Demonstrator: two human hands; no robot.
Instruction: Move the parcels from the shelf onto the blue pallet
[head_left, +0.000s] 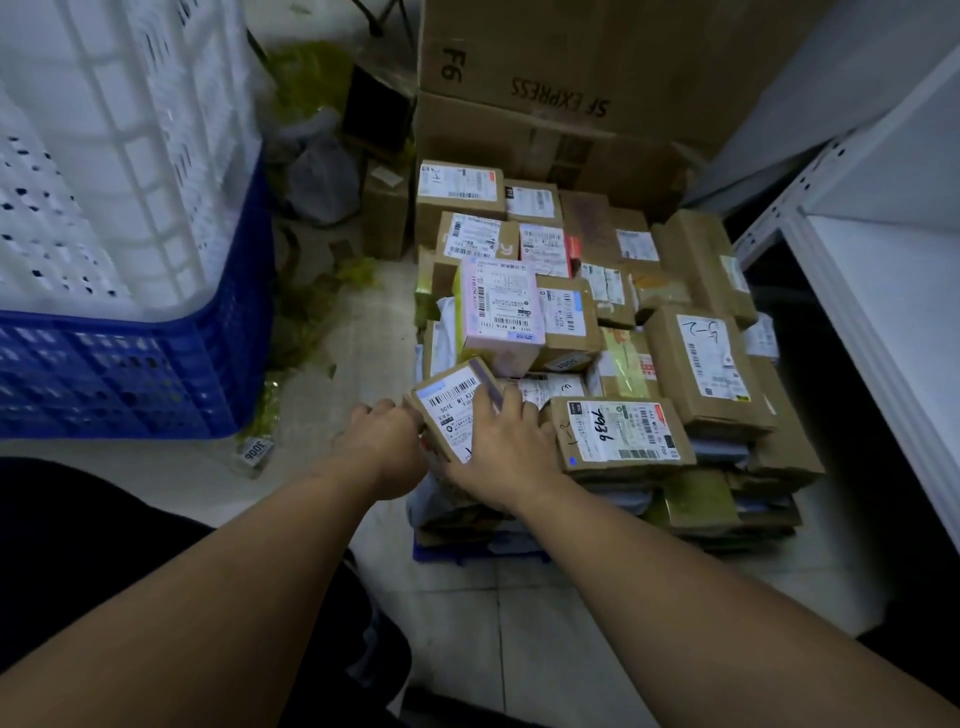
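Observation:
A small brown parcel with a white barcode label sits tilted at the near left corner of the parcel pile. My left hand grips its left edge and my right hand holds its right side, fingers curled over the top. The pile holds several labelled cardboard boxes, among them a pink box just behind and a box marked 7936 to the right. Only a sliver of the blue pallet shows under the near edge of the pile. The white shelf stands at the right.
A blue crate with white crates stacked in it stands at the left. Large SF Express cartons rise behind the pile. Bags and green litter lie between crate and cartons. Tiled floor lies in front.

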